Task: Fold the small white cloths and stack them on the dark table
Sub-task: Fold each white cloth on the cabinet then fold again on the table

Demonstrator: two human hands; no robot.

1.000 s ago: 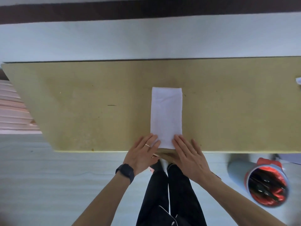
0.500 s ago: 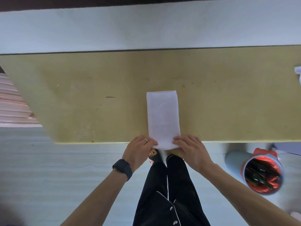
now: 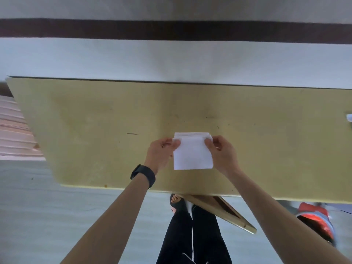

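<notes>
Cloth [image 3: 192,155] now folded shorter, left hand [image 3: 161,154] and right hand [image 3: 223,153] pinching corners, red bin [image 3: 317,222]

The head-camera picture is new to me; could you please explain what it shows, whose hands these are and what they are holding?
There is no machine here. A person wears a wide-angle camera on the head, looking forward and down, so the arms are the person's own. A small white cloth rests doubled over on the yellowish table. The left hand, with a dark watch on its wrist, pinches the cloth's far left corner. The right hand pinches its far right corner. A white scrap shows at the picture's right edge; I cannot tell what it is.
</notes>
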